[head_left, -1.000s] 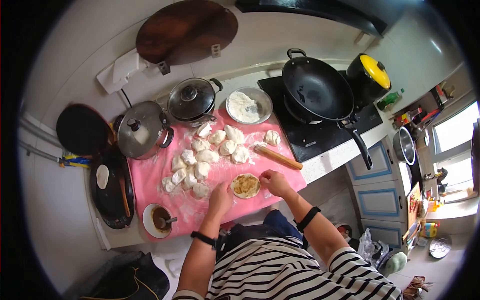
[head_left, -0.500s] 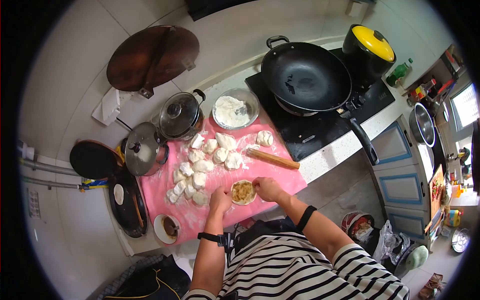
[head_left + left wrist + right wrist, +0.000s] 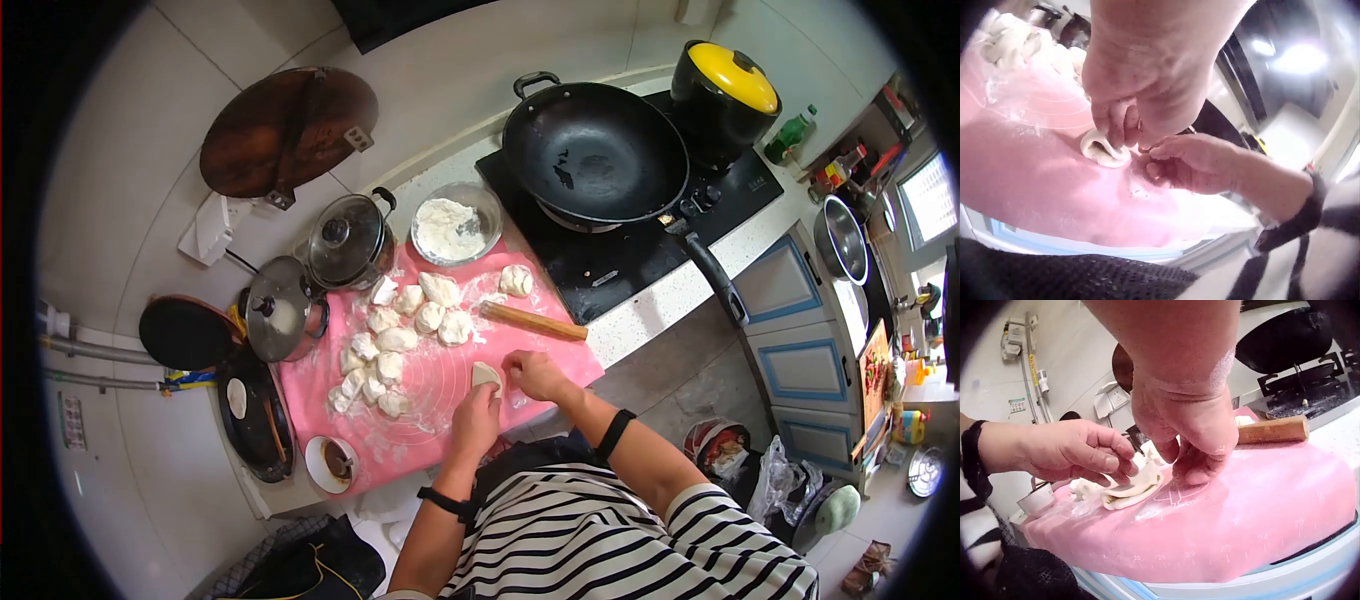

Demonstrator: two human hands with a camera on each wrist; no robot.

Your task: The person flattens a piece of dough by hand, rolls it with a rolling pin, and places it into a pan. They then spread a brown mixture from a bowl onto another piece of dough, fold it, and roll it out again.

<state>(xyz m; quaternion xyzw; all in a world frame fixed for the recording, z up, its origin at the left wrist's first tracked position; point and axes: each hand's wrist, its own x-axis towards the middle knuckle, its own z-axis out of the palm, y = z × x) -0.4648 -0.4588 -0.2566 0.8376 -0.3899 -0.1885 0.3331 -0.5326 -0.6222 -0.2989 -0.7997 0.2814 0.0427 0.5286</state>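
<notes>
A filled round of dough [image 3: 487,376], folded over into a half-moon, lies near the front of a floured pink mat [image 3: 430,440]. My left hand [image 3: 476,420] holds it by the edge with fingertips and thumb. In the left wrist view the fold [image 3: 1105,150] gapes at one end, under the left fingers [image 3: 1124,128]. Just to the right of the dough, my right hand [image 3: 536,375] hovers low over the mat, its fingers loosely bent and holding nothing. The right wrist view has those fingers [image 3: 1194,469] beside the dough's end.
Several dough lumps [image 3: 396,340] lie behind the hands, with a rolling pin [image 3: 535,320] to their right. Farther back stand a bowl of flour [image 3: 455,225] and a wok [image 3: 595,155]. A bowl with brown sauce [image 3: 328,464] and a flat pan [image 3: 255,420] are at left.
The dough lay flat with its filling showing; now it is folded over. The left hand has moved right with the edge, and the right hand has come off the dough. The head view has shifted.
</notes>
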